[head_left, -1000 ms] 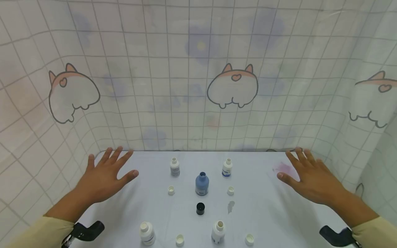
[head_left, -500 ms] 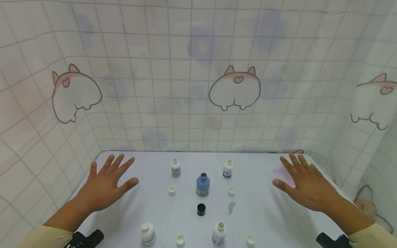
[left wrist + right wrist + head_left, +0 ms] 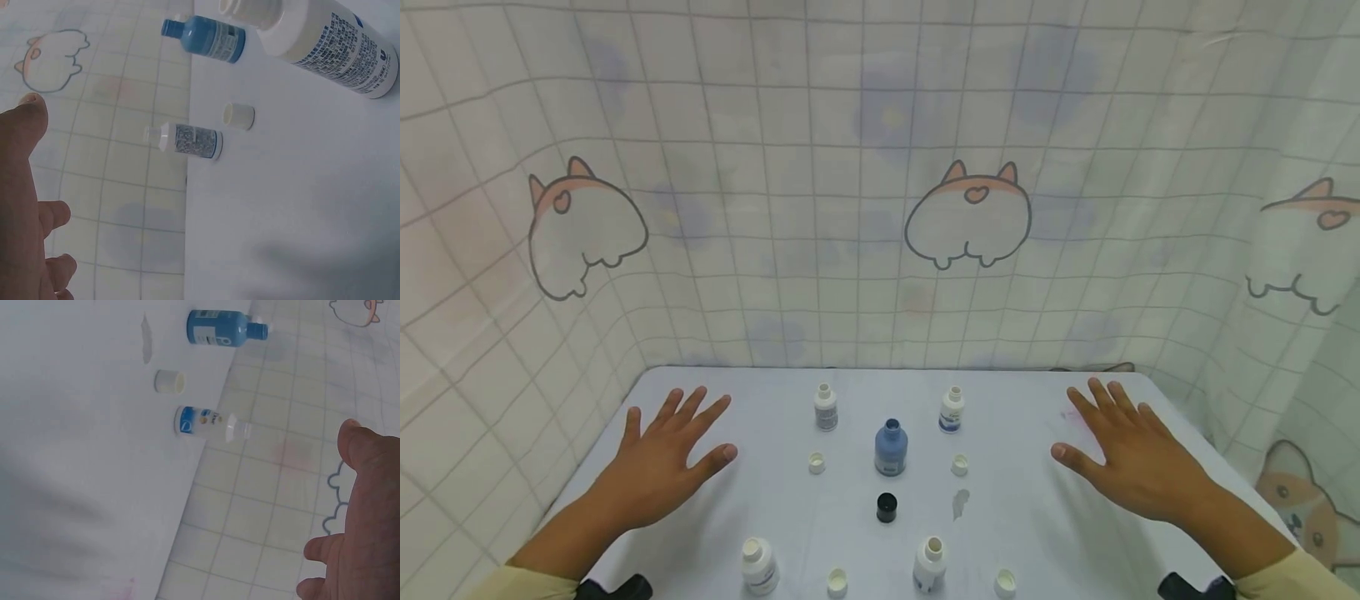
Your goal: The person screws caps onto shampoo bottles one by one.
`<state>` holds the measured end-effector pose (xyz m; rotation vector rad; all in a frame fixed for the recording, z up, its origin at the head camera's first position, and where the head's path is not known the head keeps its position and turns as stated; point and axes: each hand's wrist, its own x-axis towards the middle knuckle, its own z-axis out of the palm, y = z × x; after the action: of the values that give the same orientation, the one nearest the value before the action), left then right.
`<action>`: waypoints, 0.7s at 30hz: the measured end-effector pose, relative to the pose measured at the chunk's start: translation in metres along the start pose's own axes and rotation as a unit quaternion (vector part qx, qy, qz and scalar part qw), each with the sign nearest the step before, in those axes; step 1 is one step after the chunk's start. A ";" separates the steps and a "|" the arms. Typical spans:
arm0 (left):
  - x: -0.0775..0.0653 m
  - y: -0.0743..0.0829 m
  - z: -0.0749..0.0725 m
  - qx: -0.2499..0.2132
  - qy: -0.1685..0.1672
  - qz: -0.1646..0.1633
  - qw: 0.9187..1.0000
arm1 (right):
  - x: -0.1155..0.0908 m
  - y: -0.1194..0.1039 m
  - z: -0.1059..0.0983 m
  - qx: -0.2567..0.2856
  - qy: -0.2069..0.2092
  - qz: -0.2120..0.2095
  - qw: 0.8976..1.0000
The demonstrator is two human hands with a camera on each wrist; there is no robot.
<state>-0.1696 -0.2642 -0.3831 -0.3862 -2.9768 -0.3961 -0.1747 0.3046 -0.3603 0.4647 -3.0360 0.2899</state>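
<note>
My left hand [image 3: 662, 467] is spread over the left side of the white table, palm down, holding nothing. On the right side my right hand [image 3: 1131, 462] is spread the same way, also holding nothing. Between them stands an uncapped blue bottle [image 3: 891, 450], with a black cap [image 3: 887, 507] in front of it. Two small white bottles stand behind, a left one [image 3: 825, 408] and a right one [image 3: 951, 411], both without caps. White caps lie before them, one on the left [image 3: 816, 462] and one on the right [image 3: 959, 464].
Nearer the front edge stand two larger white bottles, one left [image 3: 760, 567] and one right [image 3: 929, 565]. White caps lie beside them, one in the middle [image 3: 837, 582] and another at right [image 3: 1005, 582]. A checked curtain [image 3: 820, 208] surrounds the table [image 3: 760, 492].
Both hands have drawn slightly back toward the person, and the right one also a little inward. The head view has shifted slightly. Bottles and caps stay where they were.
</note>
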 end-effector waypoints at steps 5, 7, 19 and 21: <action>-0.002 0.002 0.003 -0.003 0.002 0.003 1.000 | 0.001 -0.004 0.004 0.002 0.000 -0.009 1.000; -0.001 0.004 0.003 -0.004 0.002 0.007 1.000 | 0.001 -0.005 0.006 0.001 -0.001 -0.011 1.000; -0.005 0.003 0.007 -0.046 0.005 0.038 0.998 | 0.003 -0.019 0.016 0.006 0.001 -0.025 1.000; -0.006 0.001 0.009 -0.055 0.006 0.046 0.997 | 0.004 -0.022 0.017 0.005 0.002 -0.029 1.000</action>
<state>-0.1637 -0.2618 -0.3925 -0.5277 -2.9196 -0.5530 -0.1722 0.2799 -0.3733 0.5510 -3.0121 0.3035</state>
